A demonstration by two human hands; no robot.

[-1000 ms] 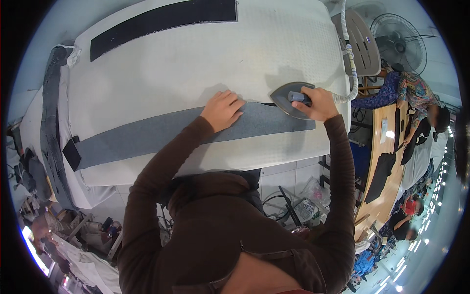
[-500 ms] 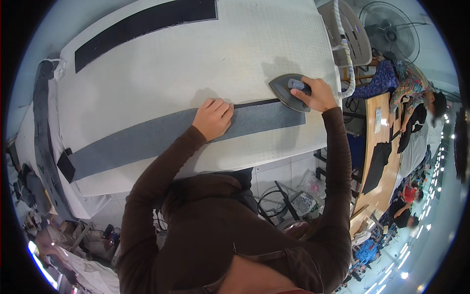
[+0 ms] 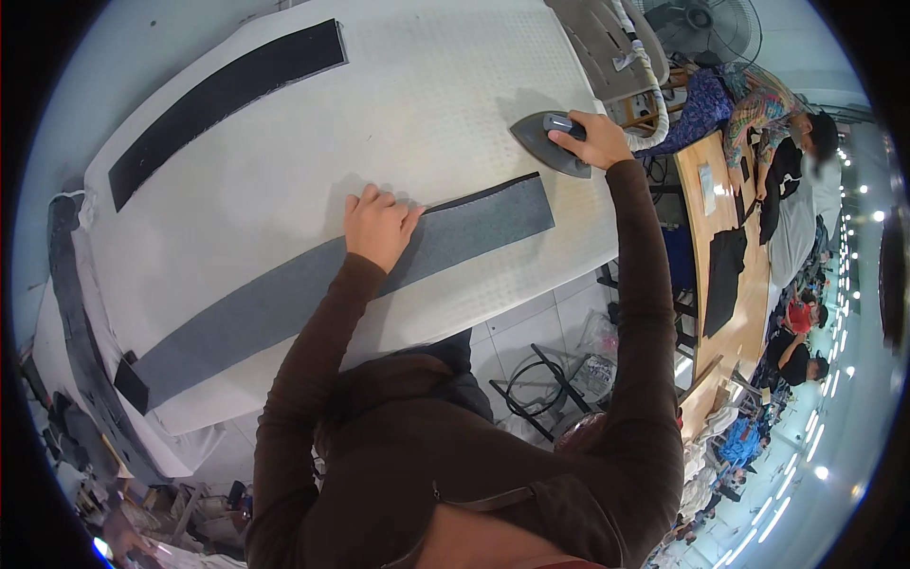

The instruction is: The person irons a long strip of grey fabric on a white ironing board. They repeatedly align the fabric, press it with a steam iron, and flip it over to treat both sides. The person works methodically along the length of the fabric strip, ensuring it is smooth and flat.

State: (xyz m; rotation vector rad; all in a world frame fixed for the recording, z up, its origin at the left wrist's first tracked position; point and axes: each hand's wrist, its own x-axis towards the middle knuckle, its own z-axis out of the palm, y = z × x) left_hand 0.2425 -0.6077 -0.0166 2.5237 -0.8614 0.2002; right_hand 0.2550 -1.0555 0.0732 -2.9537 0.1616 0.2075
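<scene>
A long grey fabric strip (image 3: pixel 474 226) lies across the white padded ironing table (image 3: pixel 455 114); a narrow dark fold runs along the right part of its far edge. On that far edge, near mid-length, my left hand (image 3: pixel 377 228) is closed with fingers curled, pinching the fabric. My right hand (image 3: pixel 604 142) grips the handle of an iron (image 3: pixel 542 150). The iron is just beyond the strip's right end, apart from it, with its tip pointing left. Its soleplate is hidden, so whether it touches the cover I cannot tell.
A black fabric strip (image 3: pixel 227 100) lies at the far left. A small dark block (image 3: pixel 132 387) sits on the grey strip's left end. A wrapped white tube frame (image 3: pixel 654 95) and a fan (image 3: pixel 701 24) stand far right. Someone works at a wooden table (image 3: pixel 701 190) on the right.
The iron has come off the strip's right end, away to the far side, baring the dark folded edge. My left hand stays at the far edge, its fingers shifted. The whole view has turned slightly.
</scene>
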